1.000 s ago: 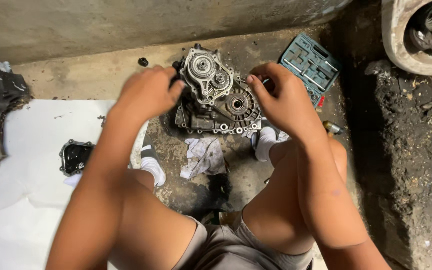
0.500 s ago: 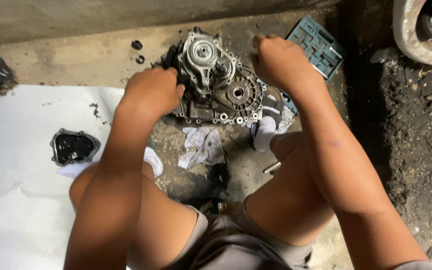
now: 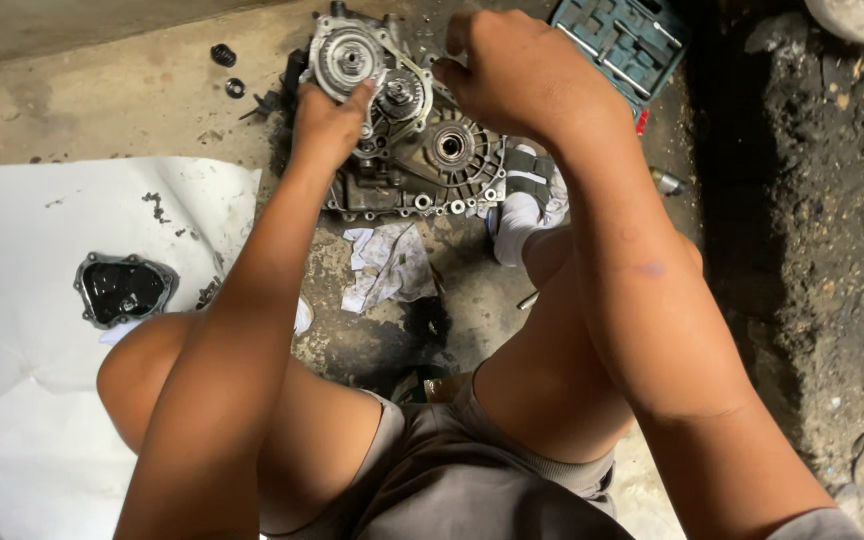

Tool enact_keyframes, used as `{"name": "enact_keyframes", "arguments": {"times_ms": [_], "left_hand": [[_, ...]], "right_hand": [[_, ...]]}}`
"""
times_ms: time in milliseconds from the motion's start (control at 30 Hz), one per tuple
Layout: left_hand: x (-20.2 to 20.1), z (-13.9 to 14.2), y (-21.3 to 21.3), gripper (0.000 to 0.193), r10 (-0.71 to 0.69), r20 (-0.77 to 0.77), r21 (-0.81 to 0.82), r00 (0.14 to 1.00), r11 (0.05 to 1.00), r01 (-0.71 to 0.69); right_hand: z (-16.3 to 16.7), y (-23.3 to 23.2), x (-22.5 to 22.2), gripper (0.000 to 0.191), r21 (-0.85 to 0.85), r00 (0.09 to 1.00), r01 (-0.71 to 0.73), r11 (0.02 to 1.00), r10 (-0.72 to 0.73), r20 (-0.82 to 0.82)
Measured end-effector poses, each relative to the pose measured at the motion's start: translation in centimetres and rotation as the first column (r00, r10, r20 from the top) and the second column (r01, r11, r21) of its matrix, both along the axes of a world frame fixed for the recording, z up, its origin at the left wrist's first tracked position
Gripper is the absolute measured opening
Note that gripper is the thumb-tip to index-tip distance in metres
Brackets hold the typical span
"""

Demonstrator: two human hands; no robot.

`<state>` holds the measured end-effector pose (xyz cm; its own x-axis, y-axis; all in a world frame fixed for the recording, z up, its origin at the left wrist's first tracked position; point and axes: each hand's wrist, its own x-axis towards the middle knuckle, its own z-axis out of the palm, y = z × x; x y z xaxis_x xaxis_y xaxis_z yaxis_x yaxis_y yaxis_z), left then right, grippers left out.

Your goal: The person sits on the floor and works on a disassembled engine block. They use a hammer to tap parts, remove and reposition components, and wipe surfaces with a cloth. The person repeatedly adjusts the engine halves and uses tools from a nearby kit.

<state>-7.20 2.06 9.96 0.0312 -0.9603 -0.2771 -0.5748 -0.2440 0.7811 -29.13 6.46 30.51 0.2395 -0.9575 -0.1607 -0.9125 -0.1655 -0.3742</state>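
Gearbox casing (image 3: pixel 422 150) lay open-face up on the dirty concrete floor (image 3: pixel 132 90), between the person's feet, long axis running roughly upper-left to lower-right. Left hand (image 3: pixel 327 120) rested on its left edge, fingers curled, thumb up against the round gear cover (image 3: pixel 347 55). Right hand (image 3: pixel 517 75) was closed over the casing's upper right; what it gripped couldn't be told. White sheet (image 3: pixel 22 230) lay left with a black cover plate (image 3: pixel 122 288). Blue socket tray (image 3: pixel 622 35) sat upper right, crumpled rag (image 3: pixel 387 262) below the casing.

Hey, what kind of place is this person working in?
Probably an informal auto repair workshop, working on the floor. A metal gearbox casing sits on stained concrete, an open socket set lies beside it, and a greasy cover plate rests on white paper.
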Motion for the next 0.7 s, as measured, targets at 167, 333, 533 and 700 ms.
{"name": "enact_keyframes", "arguments": {"times_ms": [167, 333, 533, 700], "left_hand": [[0.4, -3.7, -1.0, 0.048, 0.229, -0.291, 0.241, 0.929, 0.957, -0.160], [-0.8, -2.3, -1.4, 0.044, 0.404, -0.479, 0.331, 0.779, 0.905, -0.266], [-1.4, -0.9, -1.3, 0.042, 0.449, -0.468, 0.350, 0.762, 0.885, -0.306], [-0.7, -1.1, -1.4, 0.045, 0.425, -0.371, 0.349, 0.826, 0.888, -0.300]], "right_hand": [[-0.9, 0.3, -2.4, 0.028, -0.050, 0.996, 0.014, 0.999, -0.009, 0.090], [-1.2, 0.5, -3.3, 0.032, -0.134, 0.998, -0.004, 0.991, 0.013, 0.062], [-0.3, 0.6, -4.5, 0.033, -0.081, 0.994, 0.030, 0.996, -0.021, 0.105], [0.3, 0.8, -6.3, 0.037, -0.104, 0.995, 0.019, 0.994, -0.009, 0.098]]}}
